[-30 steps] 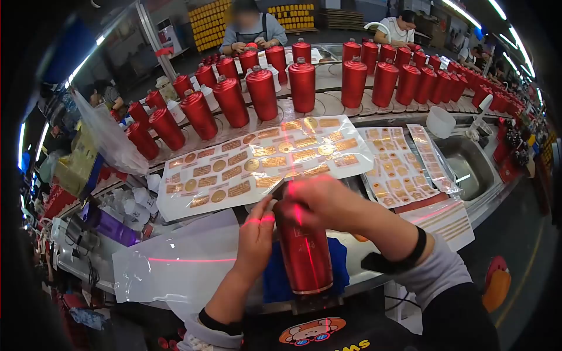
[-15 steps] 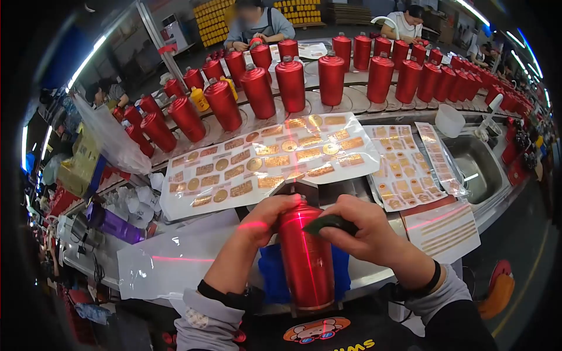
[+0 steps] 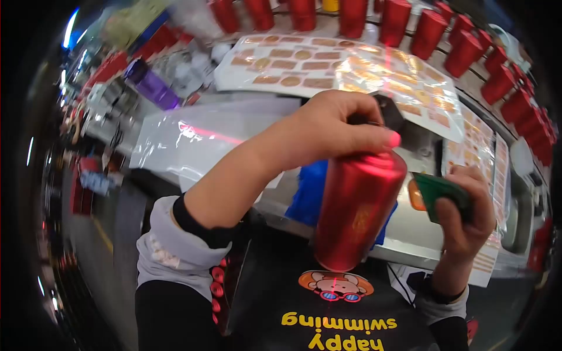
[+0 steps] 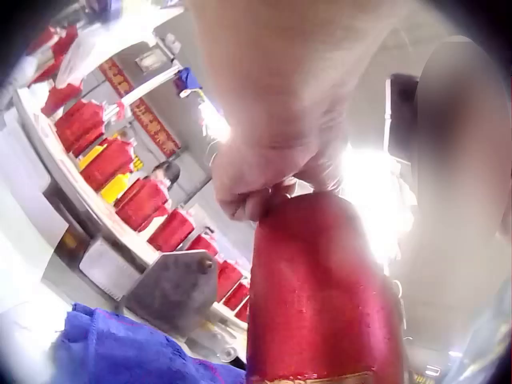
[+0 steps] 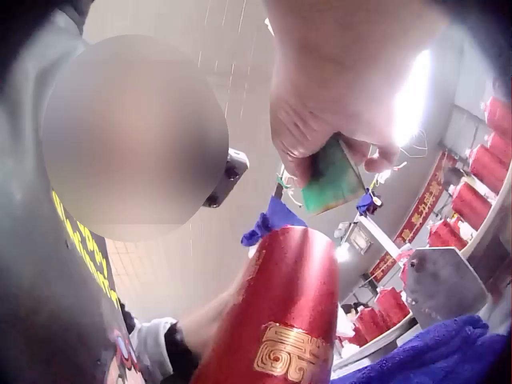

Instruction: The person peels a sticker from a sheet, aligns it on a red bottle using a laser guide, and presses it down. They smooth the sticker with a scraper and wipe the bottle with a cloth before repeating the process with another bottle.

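A shiny red bottle (image 3: 360, 205) stands tilted in front of my apron, with my left hand (image 3: 328, 126) gripping it by the top from above. The bottle's neck is hidden behind that hand's fingers. In the right wrist view a gold character emblem (image 5: 292, 352) shows on the bottle's side. My right hand (image 3: 474, 216) is off to the right, apart from the bottle, and pinches a flat green scraper (image 3: 440, 196). In the right wrist view the scraper's edge hangs above the bottle. A blue cloth (image 3: 307, 187) lies behind the bottle.
Sheets of gold stickers (image 3: 298, 64) spread across the bench beyond my hands. Farther back, red bottles (image 3: 462, 52) line a curved conveyor. At left are a clear plastic sheet (image 3: 211, 128) and a purple bottle (image 3: 152, 85). A metal sink (image 3: 518, 219) sits at right.
My left hand has gone from the bottle's side to over its top. My right hand with the scraper has drawn away to the right. The bottle's tilt has changed, and the head view looks lower.
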`<action>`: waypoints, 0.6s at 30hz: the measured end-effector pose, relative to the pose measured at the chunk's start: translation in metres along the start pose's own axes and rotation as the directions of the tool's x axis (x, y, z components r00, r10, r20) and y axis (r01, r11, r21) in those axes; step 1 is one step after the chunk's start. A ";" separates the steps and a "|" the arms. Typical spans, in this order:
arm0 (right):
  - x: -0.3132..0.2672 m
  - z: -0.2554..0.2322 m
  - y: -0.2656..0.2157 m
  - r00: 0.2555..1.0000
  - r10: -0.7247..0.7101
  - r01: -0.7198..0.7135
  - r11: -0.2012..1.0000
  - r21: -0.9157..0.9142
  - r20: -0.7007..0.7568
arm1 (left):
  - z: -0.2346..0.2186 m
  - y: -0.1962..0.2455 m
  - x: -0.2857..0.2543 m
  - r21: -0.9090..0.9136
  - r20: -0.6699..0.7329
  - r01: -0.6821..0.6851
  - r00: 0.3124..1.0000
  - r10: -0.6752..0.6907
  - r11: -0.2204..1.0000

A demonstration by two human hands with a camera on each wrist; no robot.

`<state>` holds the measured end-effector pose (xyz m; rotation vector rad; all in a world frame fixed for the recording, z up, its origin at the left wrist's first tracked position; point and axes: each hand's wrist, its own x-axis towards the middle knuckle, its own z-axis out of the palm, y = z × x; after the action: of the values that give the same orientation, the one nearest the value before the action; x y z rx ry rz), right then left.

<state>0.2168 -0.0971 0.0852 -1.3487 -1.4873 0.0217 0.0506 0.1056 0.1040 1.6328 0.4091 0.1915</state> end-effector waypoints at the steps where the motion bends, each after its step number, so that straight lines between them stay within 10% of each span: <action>1: -0.004 -0.002 0.000 0.999 0.041 -0.041 0.998 0.037 -0.004 | 0.008 0.005 -0.020 0.009 -0.052 -0.104 0.993 0.104 0.995; 3: -0.013 -0.002 0.004 0.995 0.080 -0.072 0.989 0.128 -0.060 | 0.018 0.008 -0.065 0.568 -0.134 -0.297 0.886 0.443 0.767; 6: -0.014 0.005 0.008 0.997 0.075 -0.062 0.952 0.300 -0.033 | 0.028 0.002 -0.145 0.624 -0.343 -0.269 0.749 0.567 0.734; 9: -0.007 0.019 -0.005 0.983 0.163 -0.182 0.893 0.411 0.082 | 0.037 -0.011 -0.229 0.363 -0.825 -0.263 0.356 0.439 0.894; 13: -0.004 0.067 -0.027 0.977 0.182 -0.210 0.895 0.394 0.108 | 0.004 -0.016 -0.317 0.391 -0.916 -0.152 0.030 0.400 0.908; 16: 0.010 0.109 -0.046 0.932 -0.030 -0.079 0.956 0.283 0.362 | -0.033 -0.062 -0.364 0.412 -0.892 0.447 0.020 0.452 0.794; 18: 0.009 0.139 -0.046 0.909 -0.079 -0.018 0.973 0.230 0.408 | -0.059 -0.112 -0.374 0.503 -0.805 0.691 0.155 0.573 0.519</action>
<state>0.0921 -0.0242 0.0604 -1.1758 -1.7972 0.4752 -0.3316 0.0272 0.0440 2.2509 2.0271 1.3101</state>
